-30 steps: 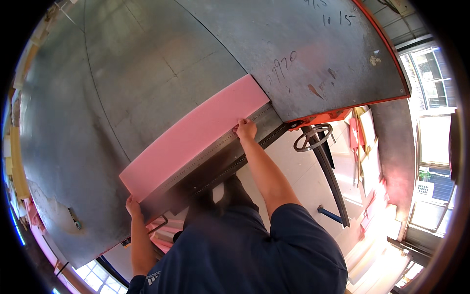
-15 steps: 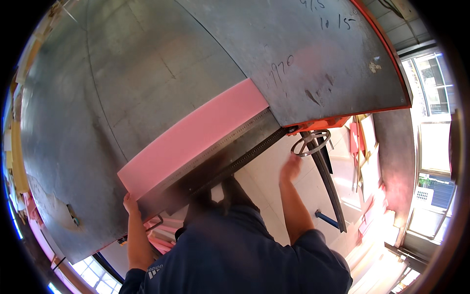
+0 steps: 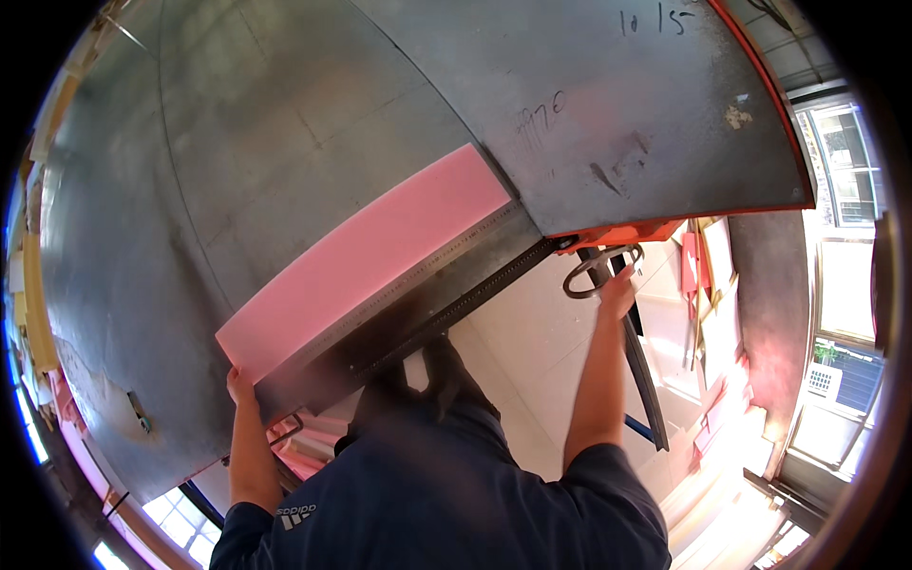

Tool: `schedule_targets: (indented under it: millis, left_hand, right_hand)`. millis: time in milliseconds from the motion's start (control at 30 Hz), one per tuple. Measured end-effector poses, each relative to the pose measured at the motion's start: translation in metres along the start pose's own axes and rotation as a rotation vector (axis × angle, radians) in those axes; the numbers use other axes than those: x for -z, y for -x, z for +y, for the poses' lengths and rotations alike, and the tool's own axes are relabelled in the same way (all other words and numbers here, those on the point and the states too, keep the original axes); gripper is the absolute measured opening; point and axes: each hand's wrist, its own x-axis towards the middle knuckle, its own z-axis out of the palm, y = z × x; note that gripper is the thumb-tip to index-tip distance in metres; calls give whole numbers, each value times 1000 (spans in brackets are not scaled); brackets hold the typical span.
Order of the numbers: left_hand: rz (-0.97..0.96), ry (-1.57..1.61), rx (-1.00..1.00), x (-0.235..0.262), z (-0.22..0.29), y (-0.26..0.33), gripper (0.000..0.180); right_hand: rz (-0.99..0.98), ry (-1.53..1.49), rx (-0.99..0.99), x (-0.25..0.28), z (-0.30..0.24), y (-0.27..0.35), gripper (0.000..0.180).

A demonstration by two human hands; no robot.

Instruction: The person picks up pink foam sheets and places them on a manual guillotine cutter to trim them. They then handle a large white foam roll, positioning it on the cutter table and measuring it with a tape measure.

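Since the earlier head view, the right hand (image 3: 617,296) has moved to the handwheel (image 3: 572,291), arm outstretched. Well apart, the left hand (image 3: 240,386) touches the pink sheet's (image 3: 366,271) corner, both grips unclear; the sheet lies ahead on the metal table (image 3: 285,123), a dark rail (image 3: 503,276) between the hands.

Left hand (image 3: 240,385) out front, left forearm (image 3: 253,456) angled forward; right arm (image 3: 597,389) stretched, right hand (image 3: 617,294) farther ahead!
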Motion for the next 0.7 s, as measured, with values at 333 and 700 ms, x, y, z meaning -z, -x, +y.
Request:
schedule_targets:
  millis: [333,700]
  left_hand:
    - [68,112,-86,-15,-24,-13,33]
    - [25,245,-5,14,-24,0,40]
  right_hand:
    - [-122,-292,-149,7,-12,-92,66]
    - [-514,-95,408,-100,-65,88,53]
